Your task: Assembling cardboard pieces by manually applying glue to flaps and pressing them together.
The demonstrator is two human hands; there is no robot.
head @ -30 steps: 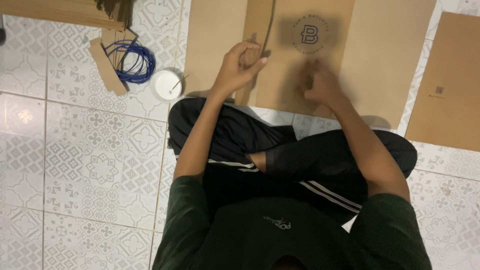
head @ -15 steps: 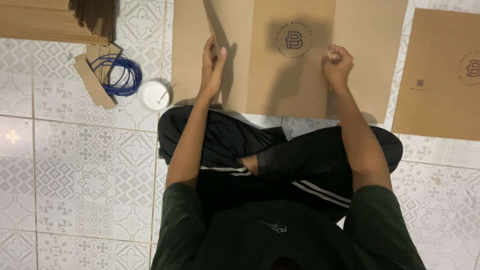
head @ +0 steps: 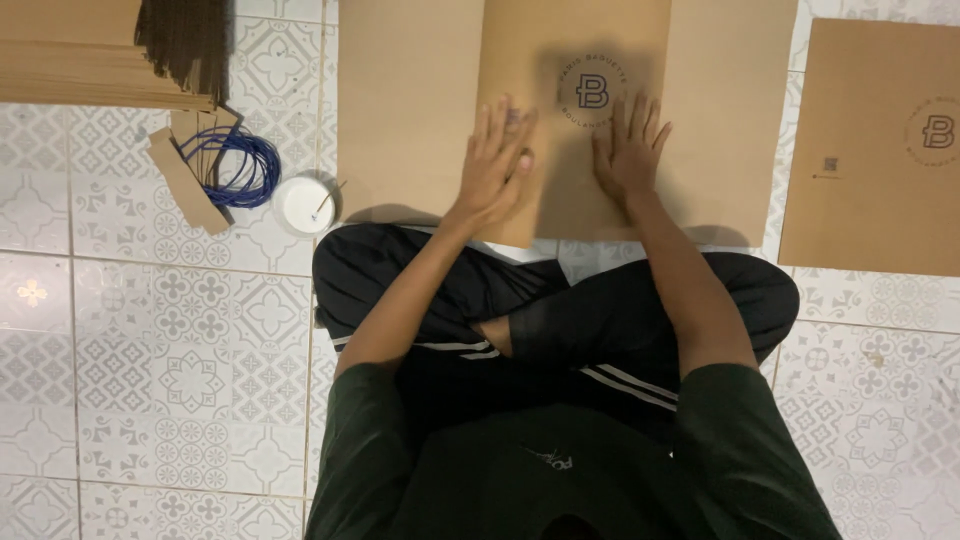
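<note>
Pressing folded flap (head: pixel 575 150) flat onto cardboard sheet (head: pixel 410 110) on floor ahead. Left hand (head: pixel 497 165), right hand (head: pixel 628 150): palms down, fingers spread, gripping nothing. Step judged: creasing fold. Next needs firm, even pressure along edge.

Dark green short-sleeved shirt with small chest print, black trousers, white side stripes
</note>
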